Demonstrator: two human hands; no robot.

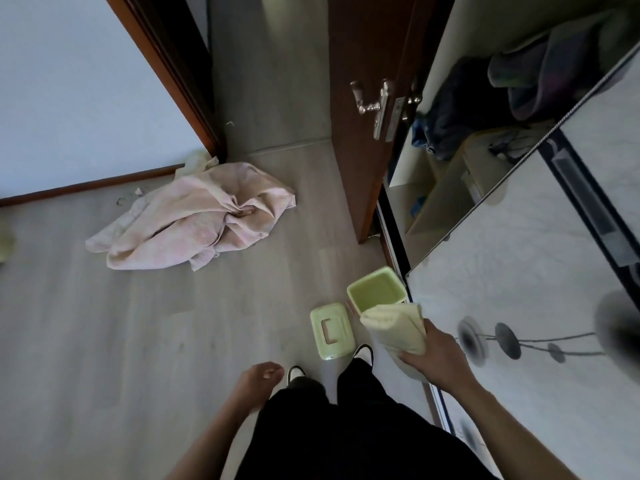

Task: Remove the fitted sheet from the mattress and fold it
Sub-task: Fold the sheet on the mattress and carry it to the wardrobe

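Note:
A folded pale yellow-green sheet (398, 327) is held by my right hand (433, 355), which grips its lower end just above and in front of an open light green bin (375, 289). The sheet's top edge overlaps the bin's near rim. My left hand (259, 379) hangs low beside my left leg with fingers loosely curled and nothing in it. A crumpled pink cloth (194, 216) lies on the floor farther off to the left, near the door frame. No mattress is in view.
The bin's green lid (331, 330) lies flat on the grey floor by my feet. An open brown door (367, 109) with a metal handle stands ahead. A mirrored wardrobe door (519, 258) runs along the right. A white wall with brown skirting is at left.

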